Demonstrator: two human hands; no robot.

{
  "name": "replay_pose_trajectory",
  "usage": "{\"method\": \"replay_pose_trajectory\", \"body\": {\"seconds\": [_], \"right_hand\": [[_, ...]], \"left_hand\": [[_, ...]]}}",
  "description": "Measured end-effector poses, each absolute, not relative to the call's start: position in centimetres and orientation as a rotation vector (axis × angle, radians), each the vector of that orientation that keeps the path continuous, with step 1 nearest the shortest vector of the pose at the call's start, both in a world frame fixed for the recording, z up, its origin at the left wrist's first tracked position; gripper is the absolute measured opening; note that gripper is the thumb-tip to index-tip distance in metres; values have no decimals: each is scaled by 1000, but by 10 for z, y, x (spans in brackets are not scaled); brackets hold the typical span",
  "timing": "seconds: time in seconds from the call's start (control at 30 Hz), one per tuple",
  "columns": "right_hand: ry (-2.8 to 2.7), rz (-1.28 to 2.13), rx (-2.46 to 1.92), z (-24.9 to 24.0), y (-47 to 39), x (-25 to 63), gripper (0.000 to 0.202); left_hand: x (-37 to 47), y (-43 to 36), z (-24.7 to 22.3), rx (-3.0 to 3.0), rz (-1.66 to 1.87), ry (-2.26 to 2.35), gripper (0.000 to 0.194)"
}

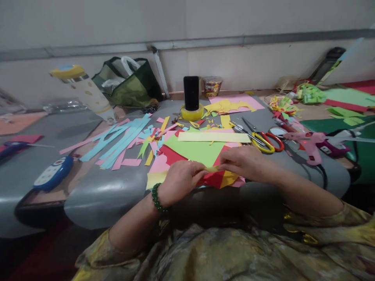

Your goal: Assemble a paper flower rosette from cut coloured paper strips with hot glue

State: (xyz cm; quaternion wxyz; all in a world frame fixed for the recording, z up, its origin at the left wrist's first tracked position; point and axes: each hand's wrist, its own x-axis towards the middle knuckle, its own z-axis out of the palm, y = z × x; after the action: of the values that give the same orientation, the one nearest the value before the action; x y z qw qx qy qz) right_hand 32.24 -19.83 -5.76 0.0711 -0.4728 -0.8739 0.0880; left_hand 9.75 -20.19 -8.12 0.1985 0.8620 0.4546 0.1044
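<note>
Left hand (182, 176) and right hand (247, 162) tightly pinch yellow paper (213, 169), seemingly part-shaped; beyond their grip, a pale strip (213, 137) lies flat.

Yellow strip (212, 169), lime-green sheet (202, 153)

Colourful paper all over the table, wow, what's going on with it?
A person is pinching a small, narrow yellow paper strip between the left hand and the right hand, just above some red paper. Beyond the hands, a long pale-yellow paper strip lies across a light-green paper sheet. Scissors with yellow handles and a pink glue gun rest to the right, not in either hand.
</note>
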Motion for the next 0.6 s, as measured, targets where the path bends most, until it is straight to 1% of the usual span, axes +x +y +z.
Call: {"method": "replay_pose_trajectory", "body": {"seconds": [0.13,0.37,0.47,0.6], "right_hand": [[-2387,461,-1416,-58,-198,339,15],[-1750,937,-1240,-74,-203,343,34],[-1596,1054,-1200,-79,-205,339,39],[-1508,1106,-1215,-81,-208,339,44]], "left_hand": [[91,-201,-81,2160,428,1231,29],[80,-200,-83,1995,502,1152,39],[81,-202,-80,1984,488,1135,39],[81,-205,-76,1994,482,1135,40]]}}
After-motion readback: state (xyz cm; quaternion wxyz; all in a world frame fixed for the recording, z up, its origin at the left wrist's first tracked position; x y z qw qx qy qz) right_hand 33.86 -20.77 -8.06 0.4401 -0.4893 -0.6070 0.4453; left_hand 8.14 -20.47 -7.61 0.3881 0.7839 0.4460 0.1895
